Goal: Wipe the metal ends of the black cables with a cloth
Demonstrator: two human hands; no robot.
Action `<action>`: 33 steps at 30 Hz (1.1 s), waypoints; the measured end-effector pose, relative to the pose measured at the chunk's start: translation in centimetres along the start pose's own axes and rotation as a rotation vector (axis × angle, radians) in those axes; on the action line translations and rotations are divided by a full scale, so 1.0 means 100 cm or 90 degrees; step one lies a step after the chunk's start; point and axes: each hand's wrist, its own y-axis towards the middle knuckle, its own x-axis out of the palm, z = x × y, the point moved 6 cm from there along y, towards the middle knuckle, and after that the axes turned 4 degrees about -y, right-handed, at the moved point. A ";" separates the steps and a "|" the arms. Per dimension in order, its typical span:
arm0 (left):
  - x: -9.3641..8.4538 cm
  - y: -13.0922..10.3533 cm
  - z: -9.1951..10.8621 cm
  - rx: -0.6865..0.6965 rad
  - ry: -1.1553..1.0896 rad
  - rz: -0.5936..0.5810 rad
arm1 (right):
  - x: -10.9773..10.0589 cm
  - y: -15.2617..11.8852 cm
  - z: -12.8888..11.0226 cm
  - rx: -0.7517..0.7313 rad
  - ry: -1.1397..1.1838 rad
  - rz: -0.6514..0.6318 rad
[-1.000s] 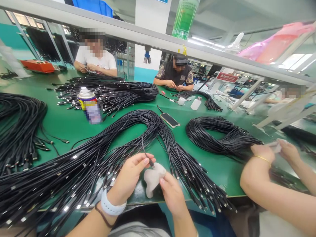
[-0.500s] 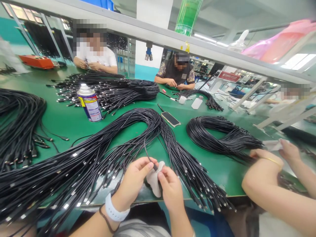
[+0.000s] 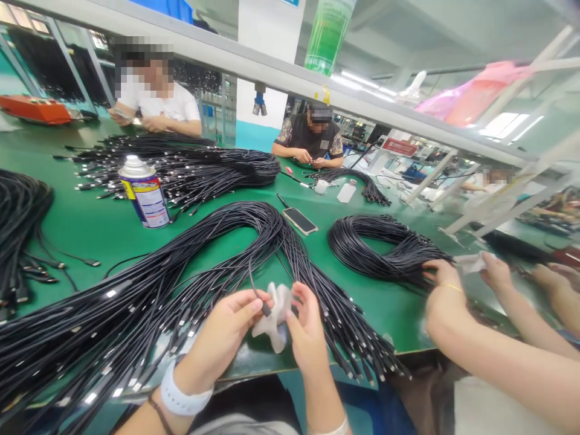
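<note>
Because the connector [image 3: 266, 310] is so small, the left hand [image 3: 222, 329] pinches it between thumb and fingertips, probably to keep its tip exposed and steady. Its black cable [image 3: 252, 272] rises from that grip towards the arched bundle [image 3: 260, 220], with slack enough, it seems, for the end to be handled near the body. The right hand [image 3: 309, 338] grasps a crumpled white cloth [image 3: 277, 320] by its edge, thumb against it and fingers loosely curled; the loose part hangs beside the connector. Cannot tell whether the two touch

Bundle lies bent over the green table [image 3: 233, 238], ends fanned towards the wearer on both sides of the hands. Judgement: the bend leaves many ends within reach. A spray can [image 3: 147, 198] stands upright left of the arch, in front of a farther cable pile [image 3: 226, 166]; phone [image 3: 300, 221] flat just behind the arch's right side, away from the hands. Right of these, a looped bundle [image 3: 362, 251], its near end by a co-worker's hand [image 3: 444, 275], perhaps kept apart as that person's share
</note>
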 end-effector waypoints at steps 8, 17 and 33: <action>-0.010 0.005 0.021 -0.054 -0.065 -0.007 | 0.027 0.014 -0.003 0.207 0.142 -0.317; -0.026 0.006 0.027 -0.022 -0.176 0.074 | 0.055 -0.010 -0.002 0.338 0.367 -0.324; -0.019 0.008 0.018 0.046 0.048 0.079 | -0.015 0.000 -0.032 0.145 0.003 -0.023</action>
